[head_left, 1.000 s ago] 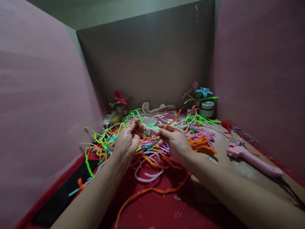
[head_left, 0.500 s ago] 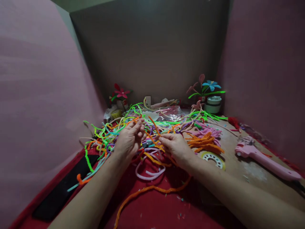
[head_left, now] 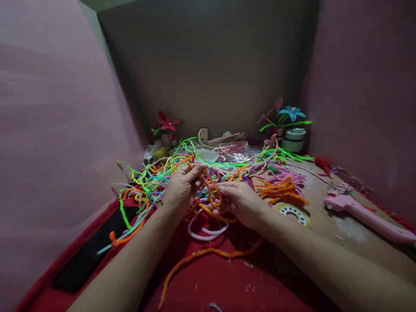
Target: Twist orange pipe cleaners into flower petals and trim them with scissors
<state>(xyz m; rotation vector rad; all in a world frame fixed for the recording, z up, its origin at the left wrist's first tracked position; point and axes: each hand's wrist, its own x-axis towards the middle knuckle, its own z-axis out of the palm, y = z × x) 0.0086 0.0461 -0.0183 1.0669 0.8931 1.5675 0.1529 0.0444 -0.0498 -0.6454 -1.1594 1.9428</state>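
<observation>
An orange pipe cleaner (head_left: 217, 200) is bent into a loop between my two hands. My left hand (head_left: 185, 184) pinches one part of it between thumb and fingertips. On the other side, my right hand (head_left: 238, 197) has its thumb and index finger closed on the same pipe cleaner. Under and behind both hands spreads a tangled heap of coloured pipe cleaners (head_left: 146, 190). A pale lilac pipe cleaner (head_left: 208, 236) curls on the red cloth (head_left: 234, 281) just below. Nearer to me lies a long wavy orange pipe cleaner (head_left: 191, 258).
Right of my hands are an orange pipe cleaner bundle (head_left: 282, 190), a tape roll (head_left: 294, 214) and a pink glue gun (head_left: 364, 214). A black phone-like slab (head_left: 87, 255) lies left. Behind stand a red flower (head_left: 168, 123), a blue flower (head_left: 292, 113) and a lidded jar (head_left: 294, 141).
The orange pipe cleaner, whose end stuck up freely between my hands, is now curved into a loop. My left hand has taken hold of it, and my hands are closer together.
</observation>
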